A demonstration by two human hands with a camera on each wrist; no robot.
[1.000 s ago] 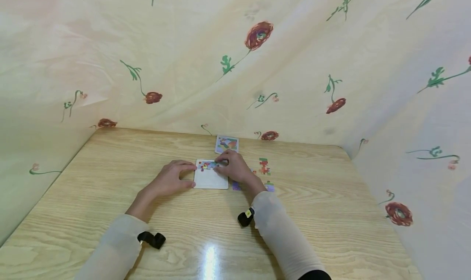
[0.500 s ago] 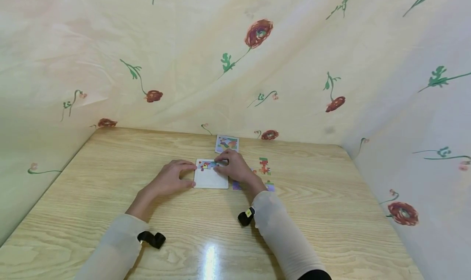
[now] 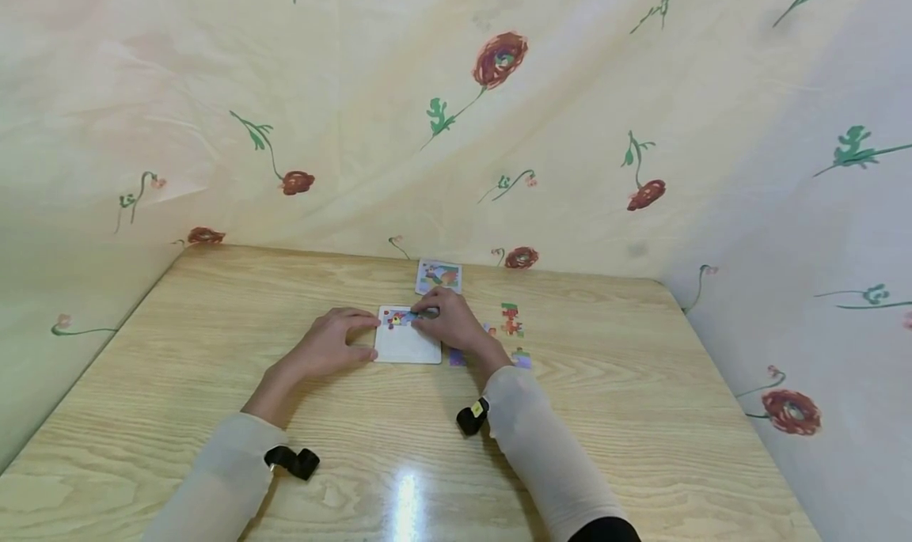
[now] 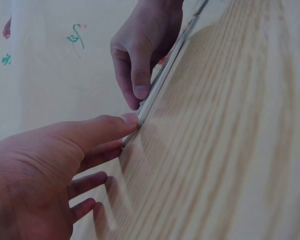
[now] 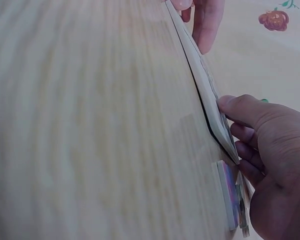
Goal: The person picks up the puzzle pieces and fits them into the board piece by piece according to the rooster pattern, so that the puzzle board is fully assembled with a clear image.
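Head view: left hand (image 3: pixel 331 343), fingers extended, touches white board's (image 3: pixel 408 349) edge; right hand (image 3: pixel 454 317) pinches puzzle piece (image 3: pixel 429 312) over it.

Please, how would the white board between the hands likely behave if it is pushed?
The white board would probably stay stiff: its edge looks straight in the left wrist view. Lying flat on the table, it would likely slide rather than roll or tip.

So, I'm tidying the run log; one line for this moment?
left hand: touching left edge of white board; right hand: at board's far right corner; loose pieces: right of board; picture card: beyond board
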